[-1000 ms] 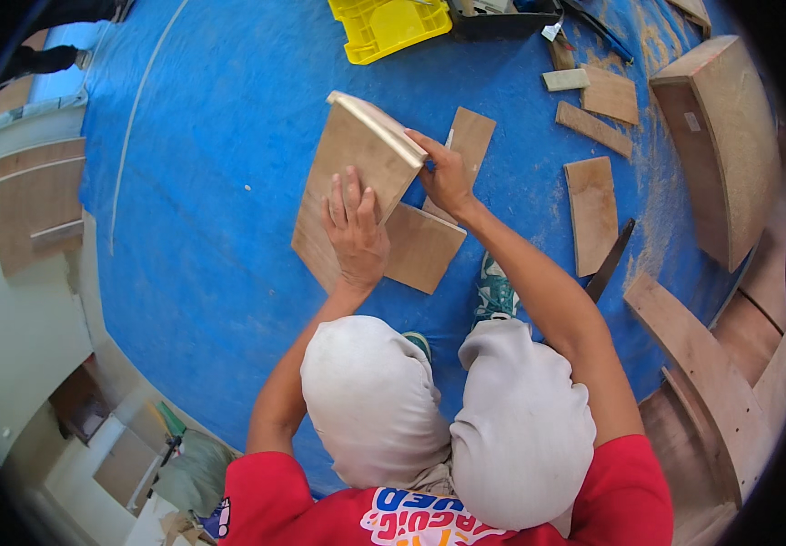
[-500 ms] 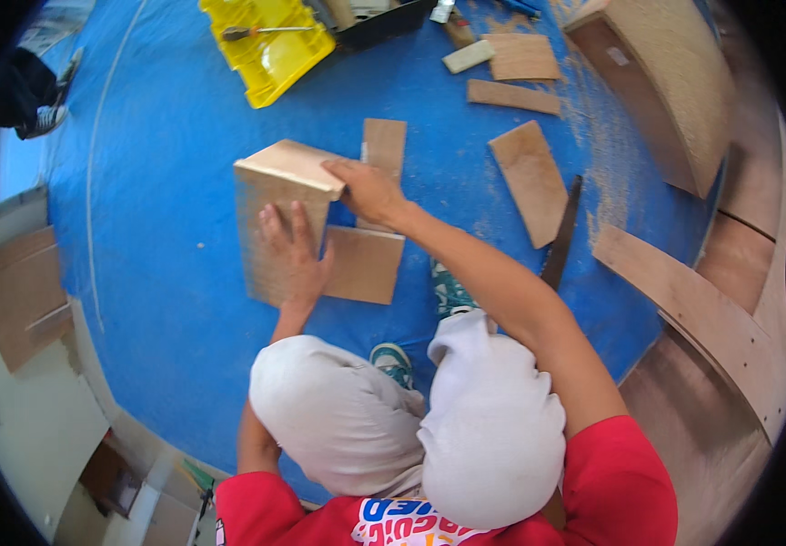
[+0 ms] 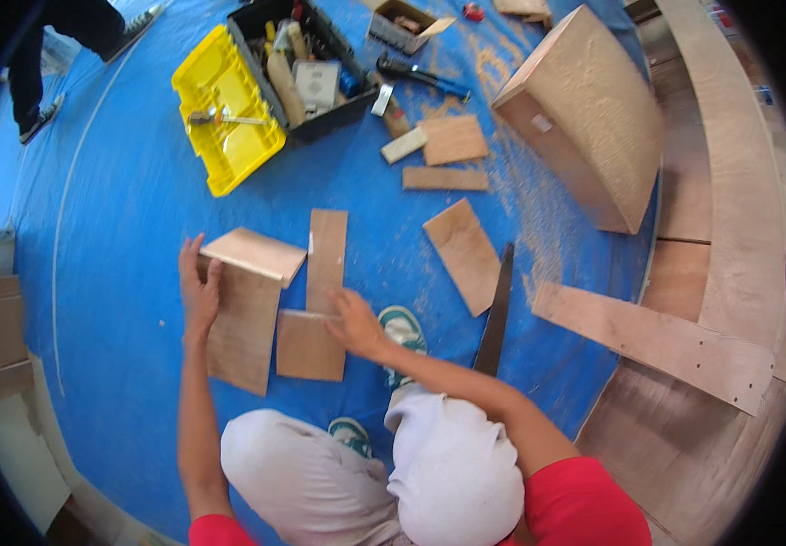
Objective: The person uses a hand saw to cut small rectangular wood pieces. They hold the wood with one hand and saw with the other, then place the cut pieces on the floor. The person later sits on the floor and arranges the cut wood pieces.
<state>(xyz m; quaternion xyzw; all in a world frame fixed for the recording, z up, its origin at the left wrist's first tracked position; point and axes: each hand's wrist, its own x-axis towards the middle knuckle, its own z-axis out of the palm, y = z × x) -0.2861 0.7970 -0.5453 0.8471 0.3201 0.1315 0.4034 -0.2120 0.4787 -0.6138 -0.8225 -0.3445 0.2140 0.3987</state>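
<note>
Two plywood boards joined along an edge stand on the blue sheet, a large face board (image 3: 243,332) toward me and a top board (image 3: 259,252) angled back from it. My left hand (image 3: 199,289) grips their upper left corner, thumb on the face. My right hand (image 3: 357,323) is closed at the lower end of a narrow plywood strip (image 3: 327,255), where it meets a squarish plywood piece (image 3: 309,350). Its fingertips are slightly blurred.
A handsaw (image 3: 497,318) lies right of my shoe, beside a plywood offcut (image 3: 466,255). Farther off are a toolbox (image 3: 307,82) with a yellow lid, pliers (image 3: 420,75) and a curved wooden box (image 3: 584,118). Another person's legs (image 3: 29,73) show at the far left.
My right hand has left the joined boards' corner for the strip and square piece. My left hand has moved from the board's face to its upper left corner. The view has shifted, showing more toolbox.
</note>
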